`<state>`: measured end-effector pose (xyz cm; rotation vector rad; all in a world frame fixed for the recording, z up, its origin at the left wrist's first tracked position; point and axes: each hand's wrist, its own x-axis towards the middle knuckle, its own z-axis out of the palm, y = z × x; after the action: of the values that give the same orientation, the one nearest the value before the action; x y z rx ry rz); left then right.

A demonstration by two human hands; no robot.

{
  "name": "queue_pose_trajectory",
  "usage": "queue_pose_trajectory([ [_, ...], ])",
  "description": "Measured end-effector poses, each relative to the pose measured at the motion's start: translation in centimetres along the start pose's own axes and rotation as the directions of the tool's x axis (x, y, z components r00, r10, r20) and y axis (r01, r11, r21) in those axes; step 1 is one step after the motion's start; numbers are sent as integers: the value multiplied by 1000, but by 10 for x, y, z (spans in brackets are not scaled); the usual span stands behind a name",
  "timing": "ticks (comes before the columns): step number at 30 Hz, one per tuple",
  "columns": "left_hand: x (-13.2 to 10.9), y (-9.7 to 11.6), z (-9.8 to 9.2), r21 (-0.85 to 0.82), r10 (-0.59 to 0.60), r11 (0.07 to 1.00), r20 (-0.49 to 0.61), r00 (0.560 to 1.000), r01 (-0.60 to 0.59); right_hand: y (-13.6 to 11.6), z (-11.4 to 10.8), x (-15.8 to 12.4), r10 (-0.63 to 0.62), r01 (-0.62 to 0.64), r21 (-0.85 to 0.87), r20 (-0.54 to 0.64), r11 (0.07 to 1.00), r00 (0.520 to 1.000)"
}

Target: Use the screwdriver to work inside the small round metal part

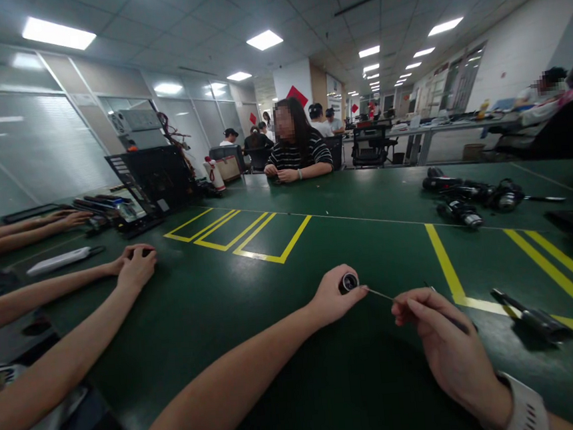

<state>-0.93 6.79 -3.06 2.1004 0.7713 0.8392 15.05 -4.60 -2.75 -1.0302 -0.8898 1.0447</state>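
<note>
My left hand (pixel 331 296) is closed around a small black cylinder (pixel 348 282), its round, glassy-looking end turned toward me. In my right hand (pixel 445 335), the fingers pinch a thin metal-shafted tool (pixel 381 294), probably a slim screwdriver; its dark rear part is mostly hidden by the hand. The tool's tip meets the left thumb just beside the cylinder, and whether it touches the cylinder I cannot tell. Right of my right hand, a black tubular part (pixel 541 320) lies across the yellow tape.
Yellow tape (pixel 260 259) marks the green table (pixel 200 316). Black tubular parts (pixel 465 196) lie at the far right. Left are a co-worker's hands (pixel 138 265), a white device (pixel 62 260) and an open computer case (pixel 156 179). Another person (pixel 298 147) sits opposite.
</note>
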Motion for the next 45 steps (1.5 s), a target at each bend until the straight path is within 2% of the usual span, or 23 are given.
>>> queue_pose_trajectory([
  [4, 0, 3, 1, 209, -30, 978, 76, 997, 13, -8, -5, 4, -126, 122, -128, -22, 984, 992],
  [7, 0, 7, 2, 339, 5, 938, 193, 981, -72, -22, -11, 13, -270, 253, -391, 11, 885, 963],
  [9, 0, 12, 3, 426, 35, 891, 274, 961, -154, -31, -16, 22, -352, 370, -621, 157, 692, 923],
  [11, -1, 17, 3, 514, 46, 826, 345, 938, -230, -37, -22, 32, -385, 514, -762, 371, 395, 845],
  [12, -1, 21, 3, 555, 48, 788, 377, 925, -267, -38, -25, 36, -346, 545, -805, 456, 232, 820],
  [14, -3, 27, 4, 624, 61, 696, 440, 896, -355, -34, -32, 42, -217, 531, -847, 522, -21, 825],
  [15, -4, 31, 5, 650, 72, 646, 470, 880, -400, -31, -35, 44, -154, 506, -856, 517, -103, 842],
  [17, -7, 37, 7, 688, 92, 553, 511, 855, -471, -22, -40, 46, -81, 467, -863, 489, -192, 869],
  [20, -10, 45, 9, 702, 124, 458, 557, 821, -545, -11, -45, 48, -55, 460, -858, 483, -227, 874],
  [24, -12, 51, 10, 669, 194, 353, 631, 751, -654, -7, -47, 48, -43, 464, -849, 489, -252, 871],
  [28, -12, 55, 11, 640, 223, 314, 668, 710, -701, -8, -45, 47, -32, 461, -847, 486, -264, 873],
  [30, -12, 55, 10, 638, 190, 351, 668, 720, -685, -8, -45, 46, -33, 456, -852, 480, -257, 877],
  [36, -10, 45, 6, 607, 99, 595, 595, 798, -526, -7, -52, 46, -48, 411, -885, 431, -221, 901],
  [40, -9, 41, 8, 555, 84, 682, 587, 805, -476, -11, -55, 46, -57, 362, -911, 379, -195, 923],
  [45, 0, 41, 19, 480, 101, 741, 611, 785, -469, -16, -62, 56, -47, 316, -943, 322, -105, 946],
])
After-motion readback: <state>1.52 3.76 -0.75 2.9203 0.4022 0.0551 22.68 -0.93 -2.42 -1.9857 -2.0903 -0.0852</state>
